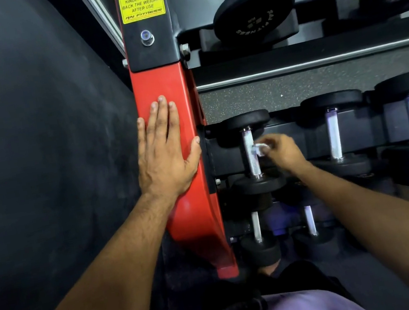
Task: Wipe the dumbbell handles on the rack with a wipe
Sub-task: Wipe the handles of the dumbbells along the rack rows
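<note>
A small white wipe (258,149) is being pinched by the right hand (283,152) against the dumbbell handle (250,154); beside it, the rack's red post (188,211) is being pressed by the flat, spread left hand (164,156).

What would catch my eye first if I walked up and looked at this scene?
Probably the bright red rack upright left of centre, with the left hand resting flat on it and a yellow notice about returning weights above. Just to its right, the right hand pinches a small white wipe against the metal handle of the nearest black dumbbell.
</note>
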